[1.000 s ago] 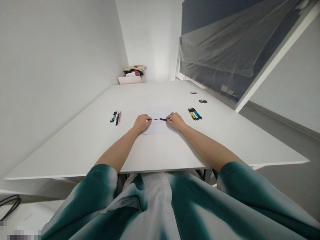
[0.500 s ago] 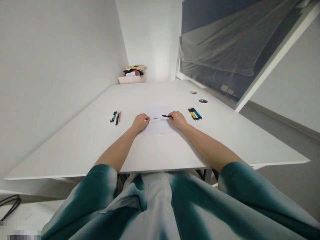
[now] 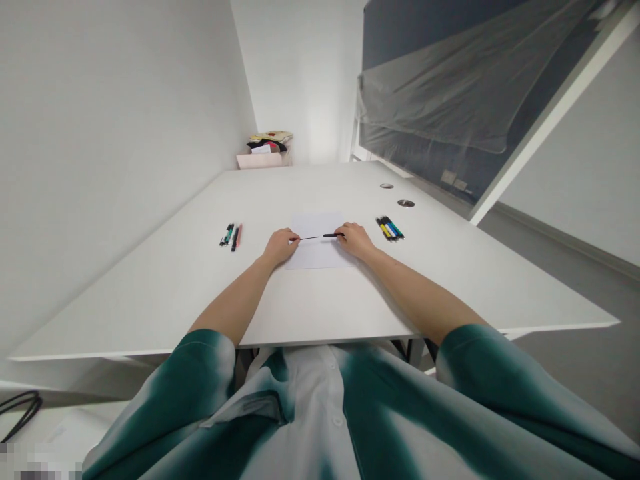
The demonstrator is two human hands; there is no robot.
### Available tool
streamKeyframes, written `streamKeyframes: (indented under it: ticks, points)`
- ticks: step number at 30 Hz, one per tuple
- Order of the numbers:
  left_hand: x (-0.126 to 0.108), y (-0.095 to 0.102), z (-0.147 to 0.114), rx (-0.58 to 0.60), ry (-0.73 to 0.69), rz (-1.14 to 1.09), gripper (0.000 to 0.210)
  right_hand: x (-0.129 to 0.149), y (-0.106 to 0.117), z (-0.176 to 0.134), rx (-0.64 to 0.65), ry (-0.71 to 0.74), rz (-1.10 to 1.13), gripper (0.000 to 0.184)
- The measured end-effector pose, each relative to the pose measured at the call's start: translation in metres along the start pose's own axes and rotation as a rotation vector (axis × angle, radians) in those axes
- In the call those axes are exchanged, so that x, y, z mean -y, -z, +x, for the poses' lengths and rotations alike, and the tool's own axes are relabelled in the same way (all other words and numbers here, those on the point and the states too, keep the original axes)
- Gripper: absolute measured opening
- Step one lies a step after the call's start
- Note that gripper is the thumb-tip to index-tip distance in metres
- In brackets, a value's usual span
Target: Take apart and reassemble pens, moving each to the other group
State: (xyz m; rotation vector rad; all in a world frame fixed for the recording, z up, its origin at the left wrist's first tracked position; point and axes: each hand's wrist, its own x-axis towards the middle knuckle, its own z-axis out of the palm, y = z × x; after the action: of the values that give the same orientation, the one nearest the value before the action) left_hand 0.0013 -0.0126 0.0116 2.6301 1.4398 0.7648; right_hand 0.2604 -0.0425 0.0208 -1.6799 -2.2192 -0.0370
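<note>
Over a sheet of white paper (image 3: 317, 259), my two hands face each other with a small gap between what they hold. My left hand (image 3: 281, 247) is closed in a pinch on a thin dark pen refill (image 3: 310, 237), whose tip points right. Fingers of my right hand (image 3: 357, 240) grip a thicker black pen barrel (image 3: 330, 235), its end pointing left towards the refill. The two pieces are apart and roughly in line. The ends inside my fingers are hidden.
Several pens and markers (image 3: 231, 237) lie on the white table (image 3: 320, 307) to the left. Another row of coloured pens (image 3: 390, 228) lies to the right. Two round metal inserts (image 3: 406, 203) sit farther back. At the far end stands a box with cloth items (image 3: 263, 159).
The black barrel has tilted slightly to lie more level, its end shifting a little left. Both hands have stayed almost in place, and the grips are unchanged.
</note>
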Motion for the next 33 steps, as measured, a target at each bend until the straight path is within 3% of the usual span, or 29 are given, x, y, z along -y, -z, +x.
streamKeyframes:
  ticks: [22,33]
  points:
    - [-0.025,-0.004,-0.001,0.036,-0.107,0.006,0.028,0.019,-0.005,-0.007,0.039,0.158,0.09,0.03]
    - [-0.024,-0.006,-0.001,0.009,-0.066,-0.083,0.023,0.018,-0.007,-0.006,0.051,0.172,0.116,0.029]
